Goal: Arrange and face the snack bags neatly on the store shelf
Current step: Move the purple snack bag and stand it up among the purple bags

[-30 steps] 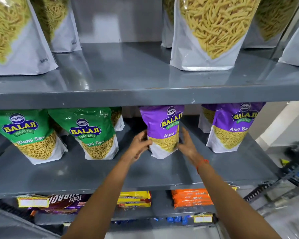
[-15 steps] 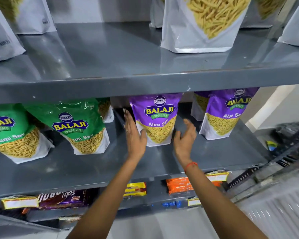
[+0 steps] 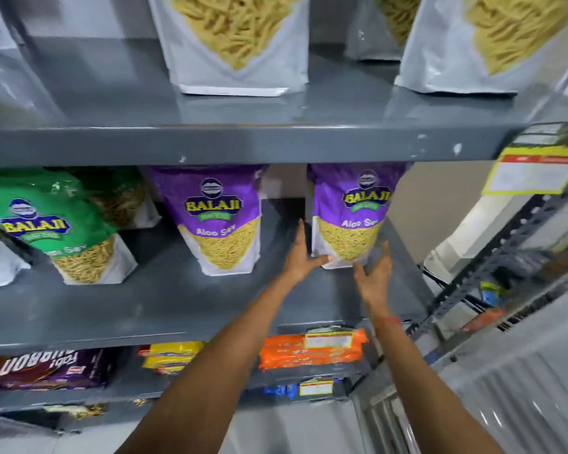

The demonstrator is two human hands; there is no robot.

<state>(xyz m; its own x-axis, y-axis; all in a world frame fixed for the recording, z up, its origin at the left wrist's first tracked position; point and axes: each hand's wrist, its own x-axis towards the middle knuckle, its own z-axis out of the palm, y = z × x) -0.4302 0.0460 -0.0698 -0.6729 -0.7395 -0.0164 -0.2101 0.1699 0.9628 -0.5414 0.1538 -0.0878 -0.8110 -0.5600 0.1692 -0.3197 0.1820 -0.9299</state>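
Note:
Two purple Balaji Aloo Sev bags stand upright, labels forward, on the grey middle shelf. One purple bag is in the centre, the other purple bag is near the shelf's right end. My left hand lies flat against the right bag's lower left side, thumb touching its base. My right hand hovers with fingers spread just in front of that bag's lower right corner, blurred. Green Balaji bags stand tilted at the left, with more behind them.
White sev pouches stand on the upper shelf. A yellow price tag hangs at its right end. Below are orange packs, yellow packs and dark purple packs. A black perforated rack stands to the right.
Both hands let go of the centre purple bag and moved right to the purple bag at the shelf's right end. My view shifted right with them.

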